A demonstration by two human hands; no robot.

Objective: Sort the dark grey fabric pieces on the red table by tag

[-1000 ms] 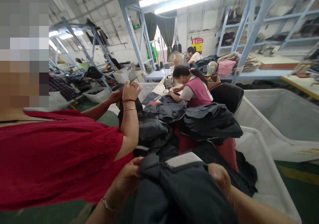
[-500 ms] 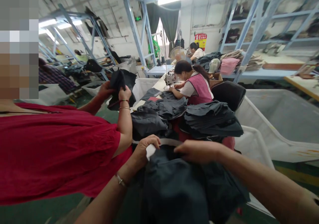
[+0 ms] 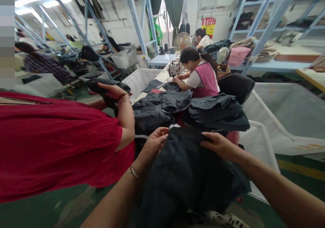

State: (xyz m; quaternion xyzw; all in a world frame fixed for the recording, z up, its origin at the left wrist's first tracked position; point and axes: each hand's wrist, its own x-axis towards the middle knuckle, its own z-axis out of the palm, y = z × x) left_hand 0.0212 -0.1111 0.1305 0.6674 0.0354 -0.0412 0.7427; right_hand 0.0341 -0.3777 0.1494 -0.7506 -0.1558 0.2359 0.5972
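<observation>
- Left hand (image 3: 155,140) pinches the near edge of the dark garment (image 3: 188,174) at lower centre; right hand (image 3: 218,144) lies flat and open on its top.
- Step, as I judge it: smoothing the piece; next calls for an even grip on both edges.
- Half a second ago both hands sat lower and a white label showed; now it is hidden.
- Co-worker's hand (image 3: 111,90), centre left, has lowered its dark piece.

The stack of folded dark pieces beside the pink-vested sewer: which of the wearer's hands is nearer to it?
Right. The right hand lies on the dark garment just below the stack. The left hand grips the garment's other edge, farther to the left.
</observation>
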